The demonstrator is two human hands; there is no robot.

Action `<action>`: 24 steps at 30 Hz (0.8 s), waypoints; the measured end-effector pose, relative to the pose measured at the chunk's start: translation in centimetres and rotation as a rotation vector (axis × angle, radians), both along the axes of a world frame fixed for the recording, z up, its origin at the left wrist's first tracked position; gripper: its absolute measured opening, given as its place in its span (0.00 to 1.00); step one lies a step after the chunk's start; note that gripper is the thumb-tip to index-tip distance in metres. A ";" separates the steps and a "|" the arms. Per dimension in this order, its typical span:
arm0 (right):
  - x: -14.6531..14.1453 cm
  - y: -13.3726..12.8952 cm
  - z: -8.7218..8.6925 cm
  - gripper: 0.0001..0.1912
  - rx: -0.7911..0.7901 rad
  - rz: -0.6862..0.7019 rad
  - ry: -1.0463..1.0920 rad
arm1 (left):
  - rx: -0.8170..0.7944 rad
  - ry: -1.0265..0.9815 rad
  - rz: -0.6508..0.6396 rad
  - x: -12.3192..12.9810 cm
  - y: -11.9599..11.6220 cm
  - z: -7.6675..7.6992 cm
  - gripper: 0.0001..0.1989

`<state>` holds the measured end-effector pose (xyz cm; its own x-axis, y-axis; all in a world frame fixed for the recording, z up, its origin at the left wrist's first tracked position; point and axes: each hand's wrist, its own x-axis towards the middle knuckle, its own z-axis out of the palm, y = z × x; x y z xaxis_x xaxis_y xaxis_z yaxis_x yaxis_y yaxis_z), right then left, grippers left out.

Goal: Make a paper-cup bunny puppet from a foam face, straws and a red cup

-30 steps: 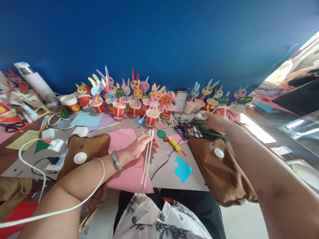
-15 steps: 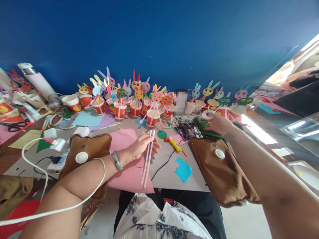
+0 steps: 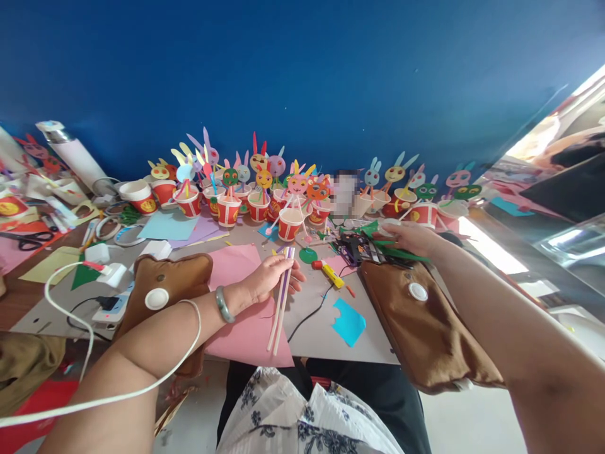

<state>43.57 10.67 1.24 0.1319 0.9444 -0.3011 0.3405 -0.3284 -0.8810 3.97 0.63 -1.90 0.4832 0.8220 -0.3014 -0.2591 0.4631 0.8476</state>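
My left hand [image 3: 276,277] is closed around a few narrow white and purple paper strips [image 3: 282,309]. They point down over a sheet of pink paper [image 3: 241,334]. To the right, my right hand [image 3: 406,236] reaches across the desk. Its fingers are at a blurred, pale round thing that looks like a roll of clear tape [image 3: 389,227], above pieces of green paper [image 3: 401,253]. A pile of black bits [image 3: 354,246] lies beside those fingers. Between my hands are a yellow and red tool [image 3: 331,273] and a torn blue paper piece [image 3: 348,321].
Along the blue wall stand red paper cups [image 3: 229,211] with paper rabbit faces. Brown hot-water bags [image 3: 420,321] lie under both forearms. A white cable [image 3: 127,397] crosses my left arm. A power strip [image 3: 113,306], a flask [image 3: 78,151] and scissors [image 3: 35,239] are at left.
My right hand and the round roll have moved slightly down and left, lower over the green paper. My left hand stays in place with the strips.
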 end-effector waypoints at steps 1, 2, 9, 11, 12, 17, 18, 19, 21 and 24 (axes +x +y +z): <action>-0.1 -0.1 0.2 0.08 -0.002 0.004 0.000 | 0.000 0.001 0.000 0.0 0.0 0.0 0.10; -0.1 -0.2 0.3 0.09 -0.006 0.009 -0.001 | 0.000 0.001 0.001 0.0 0.0 0.0 0.10; -0.7 -1.1 1.6 0.13 -0.051 0.080 0.051 | 0.001 0.000 0.002 0.0 0.0 -0.1 0.10; -0.7 -1.4 1.8 0.12 -0.045 0.086 0.055 | 0.002 -0.001 0.000 0.0 0.0 0.0 0.10; -0.7 -1.5 1.9 0.11 -0.032 0.085 0.052 | 0.003 -0.001 -0.002 0.0 0.0 0.0 0.10; -1.9 -2.0 1.8 0.09 0.178 0.007 0.023 | 0.002 0.015 0.013 0.1 -0.1 0.2 0.09; -2.7 -2.3 1.7 0.09 0.217 0.004 0.024 | 0.001 0.018 0.016 0.1 -0.1 0.2 0.09; -3.7 -2.7 1.7 0.10 0.248 0.016 0.033 | 0.003 0.017 0.017 0.1 -0.1 0.2 0.09; -6.3 -3.9 1.5 0.14 0.280 0.075 0.061 | 0.023 0.008 0.005 0.0 -0.1 0.3 0.09; -11.1 -6.6 1.2 0.18 0.267 0.257 0.153 | 0.101 -0.022 -0.028 -0.2 -0.2 0.4 0.12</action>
<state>32.43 4.07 2.39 -0.1461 0.9885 -0.0381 0.2401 -0.0019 -0.9708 3.76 0.45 -1.53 0.5120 0.8338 -0.2065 -0.2666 0.3828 0.8845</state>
